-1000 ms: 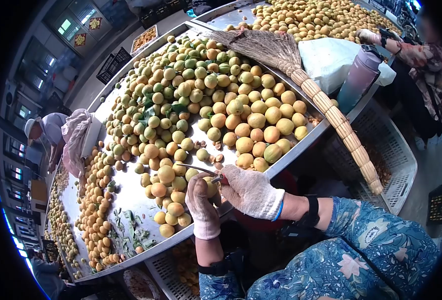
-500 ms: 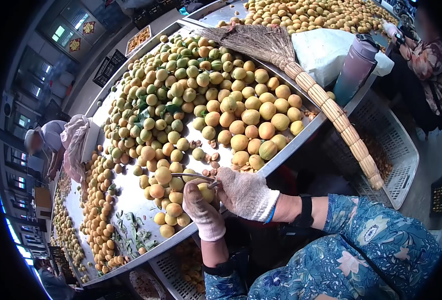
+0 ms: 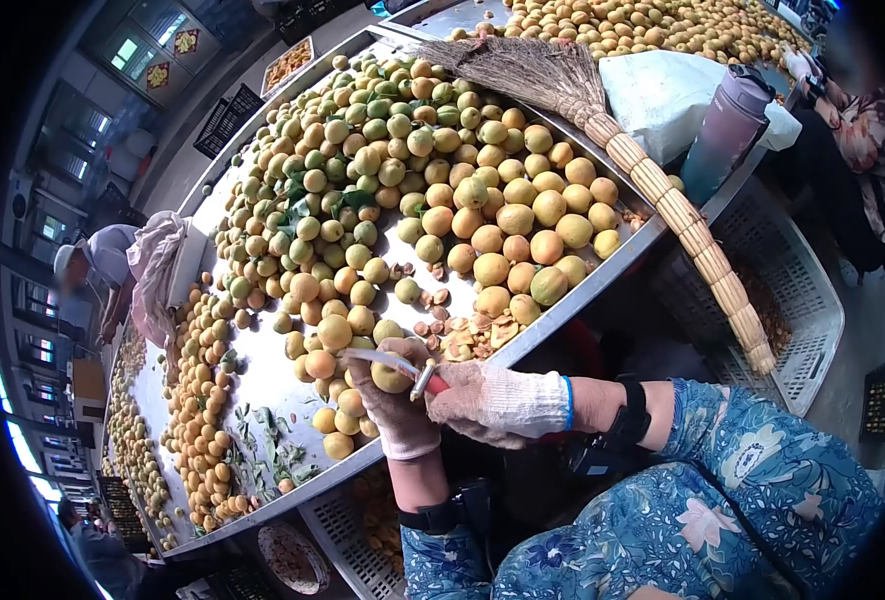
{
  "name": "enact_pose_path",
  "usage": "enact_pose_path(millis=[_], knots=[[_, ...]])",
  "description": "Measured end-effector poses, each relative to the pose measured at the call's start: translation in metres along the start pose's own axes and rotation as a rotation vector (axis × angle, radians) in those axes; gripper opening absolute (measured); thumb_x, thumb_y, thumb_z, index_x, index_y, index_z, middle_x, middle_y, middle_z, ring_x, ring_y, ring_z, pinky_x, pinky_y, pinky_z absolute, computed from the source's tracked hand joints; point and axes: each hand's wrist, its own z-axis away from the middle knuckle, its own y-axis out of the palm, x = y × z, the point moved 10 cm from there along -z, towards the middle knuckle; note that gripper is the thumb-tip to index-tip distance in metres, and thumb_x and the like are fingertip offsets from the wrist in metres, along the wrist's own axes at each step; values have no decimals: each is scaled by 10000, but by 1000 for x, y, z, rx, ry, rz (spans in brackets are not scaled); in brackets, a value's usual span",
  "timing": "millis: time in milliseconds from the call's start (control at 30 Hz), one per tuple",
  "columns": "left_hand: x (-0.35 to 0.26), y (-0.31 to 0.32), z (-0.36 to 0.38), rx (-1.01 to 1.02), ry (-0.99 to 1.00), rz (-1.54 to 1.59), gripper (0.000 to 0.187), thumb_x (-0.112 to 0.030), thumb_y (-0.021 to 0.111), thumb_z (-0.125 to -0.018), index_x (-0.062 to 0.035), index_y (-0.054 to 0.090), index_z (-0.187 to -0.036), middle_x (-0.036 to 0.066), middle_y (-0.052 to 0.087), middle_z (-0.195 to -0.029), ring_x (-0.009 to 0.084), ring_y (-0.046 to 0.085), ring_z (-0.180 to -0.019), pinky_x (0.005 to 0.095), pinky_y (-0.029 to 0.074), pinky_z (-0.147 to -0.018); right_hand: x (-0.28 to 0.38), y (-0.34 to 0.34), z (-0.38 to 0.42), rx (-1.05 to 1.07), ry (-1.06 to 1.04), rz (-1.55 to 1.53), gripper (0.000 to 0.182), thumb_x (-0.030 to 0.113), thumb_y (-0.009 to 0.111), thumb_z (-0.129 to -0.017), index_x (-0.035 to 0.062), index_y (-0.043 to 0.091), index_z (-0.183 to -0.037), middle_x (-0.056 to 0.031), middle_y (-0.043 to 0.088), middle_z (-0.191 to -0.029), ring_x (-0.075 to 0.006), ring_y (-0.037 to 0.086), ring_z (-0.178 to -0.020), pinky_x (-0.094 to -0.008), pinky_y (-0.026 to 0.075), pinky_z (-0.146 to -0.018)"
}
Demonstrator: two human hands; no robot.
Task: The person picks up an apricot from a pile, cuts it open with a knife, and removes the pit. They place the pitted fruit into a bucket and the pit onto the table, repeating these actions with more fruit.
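Note:
Both my hands wear knitted gloves at the near edge of the metal table. My left hand is wrapped round a yellow-green fruit. A knife with a curved, pale blade lies across that fruit, and my right hand is closed on its red handle. Just beyond my hands, cut orange fruit pieces and small brown pieces lie on the metal. A large spread of whole yellow and green fruit covers much of the table.
A straw broom lies across the table's right corner, beside a white bag and a tumbler. Crates stand below the table. One person works at the far left, another at the right.
The knife's blade now lies across the fruit, with its red handle showing. My right hand has turned and shifted slightly. Cut orange pieces now show beside the brown ones. The view has shifted a little.

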Motion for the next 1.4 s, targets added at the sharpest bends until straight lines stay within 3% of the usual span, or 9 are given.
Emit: enact_pose_path(millis=[67, 133, 233, 333, 400, 433, 733, 1133, 1400], knots=[[2, -9, -7, -126, 22, 14, 528, -542, 344, -972, -51, 454, -1130, 54, 546, -919, 168, 542, -794, 289, 473, -832, -5, -14, -6, -131, -30, 5, 209, 197, 549, -898, 52, 538, -1049, -62, 570, -673, -204, 597, -600, -307, 492, -557], [-7, 13, -7, 41, 109, 74, 449, -485, 424, -972, -64, 499, -1109, 38, 553, -963, 162, 527, -842, 308, 473, -829, 59, -35, 22, -576, -846, 653, 299, 269, 560, -918, 47, 532, -1116, -130, 615, -753, -304, 640, -663, -381, 520, -609], [0, 31, -3, 331, -54, 366, 398, -415, 477, -972, -57, 493, -1147, 39, 551, -1008, 163, 527, -856, 305, 473, -843, 64, -41, 35, -707, -740, 856, 363, 293, 546, -930, 48, 517, -1196, -173, 634, -891, -373, 644, -766, -429, 522, -653], [1, 13, -6, 74, 70, 219, 403, -405, 492, -969, -44, 504, -1146, 42, 549, -1035, 167, 535, -876, 301, 472, -843, 68, -40, 43, -833, -740, 1011, 332, 264, 543, -924, 61, 521, -1185, -155, 642, -875, -373, 638, -758, -431, 518, -629], [-27, 27, 1, 46, 438, -573, 460, -451, 496, -958, -35, 515, -1154, 55, 557, -1051, 164, 547, -912, 300, 474, -843, 69, -39, 47, -844, -725, 1012, 212, 302, 524, -919, 117, 523, -1023, -137, 646, -828, -349, 646, -732, -462, 506, -612], [-8, 12, -6, 50, 168, 1, 494, -464, 458, -972, -16, 506, -1173, 72, 558, -1052, 163, 550, -945, 309, 471, -854, 69, -38, 49, -849, -723, 1020, 207, 289, 522, -919, 110, 523, -1023, -135, 647, -817, -342, 648, -724, -454, 507, -603], [-26, 33, 3, 88, 341, -363, 608, -468, 423, -979, 29, 368, -1325, 176, 521, -1212, 235, 560, -1011, 350, 470, -909, 65, -35, 44, -881, -673, 1112, 234, 293, 499, -924, 89, 525, -1035, -139, 641, -780, -341, 642, -700, -456, 495, -578], [-39, 44, 21, 102, 402, -307, 616, -373, 594, -920, 27, 359, -1326, 173, 519, -1237, 277, 585, -1048, 377, 475, -931, 57, -28, 27, -842, -740, 1076, 207, 255, 529, -901, 92, 507, -1027, -123, 642, -781, -332, 638, -694, -435, 490, -552], [-6, 4, 5, 23, 291, -45, 612, -513, 451, -949, 3, 417, -1277, 158, 560, -1151, 306, 573, -1058, 434, 441, -961, 64, -16, 20, -809, -663, 1173, 251, 272, 495, -914, 49, 509, -1028, -171, 639, -831, -346, 645, -698, -449, 506, -579]])
